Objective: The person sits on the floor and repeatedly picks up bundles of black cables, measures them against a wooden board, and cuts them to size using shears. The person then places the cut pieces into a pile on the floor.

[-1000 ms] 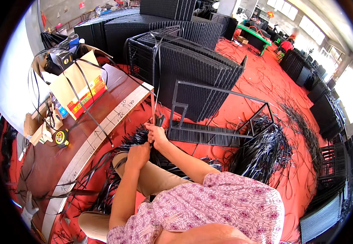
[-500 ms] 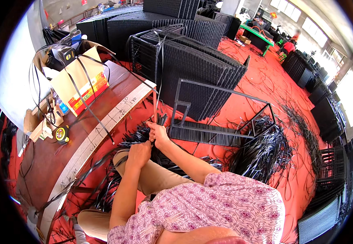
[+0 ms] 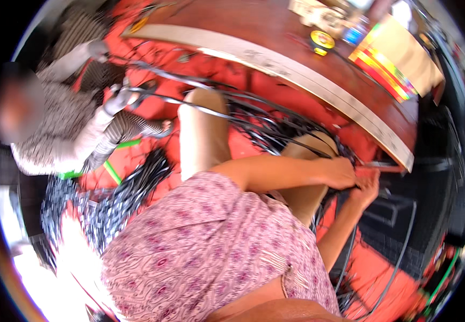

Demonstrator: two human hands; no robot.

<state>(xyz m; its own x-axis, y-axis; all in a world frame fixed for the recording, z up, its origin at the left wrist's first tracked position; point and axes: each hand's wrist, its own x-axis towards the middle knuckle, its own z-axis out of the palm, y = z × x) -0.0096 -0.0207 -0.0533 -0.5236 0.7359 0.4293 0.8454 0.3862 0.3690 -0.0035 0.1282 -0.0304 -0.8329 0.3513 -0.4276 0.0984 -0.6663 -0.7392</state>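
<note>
My left hand (image 3: pixel 340 173) is closed, with flat black plastic strips (image 3: pixel 254 110) running up to it across my knees. My right hand (image 3: pixel 368 185) is closed close against it, just below the corner of the red-brown table, with dark strip ends between the two hands. Motion blur and the fingers hide exactly how the strips are gripped. At the left sits another person in grey gloves, whose gloved hand (image 3: pixel 119 101) holds the far part of the strips. More strips lie loose on the red floor beneath the table, around my legs.
The table (image 3: pixel 232 19) has a pale marked board (image 3: pixel 275 67) along its edge. On top are a yellow tape measure (image 3: pixel 322 42) and a cardboard box (image 3: pixel 399 53). Dark woven panels (image 3: pixel 393 236) stand right of my hands. A strip heap (image 3: pixel 136 182) lies left.
My view has swung far to the left, bringing the other person into sight. My hands stay close together and closed beside the table corner. The metal frame is out of view.
</note>
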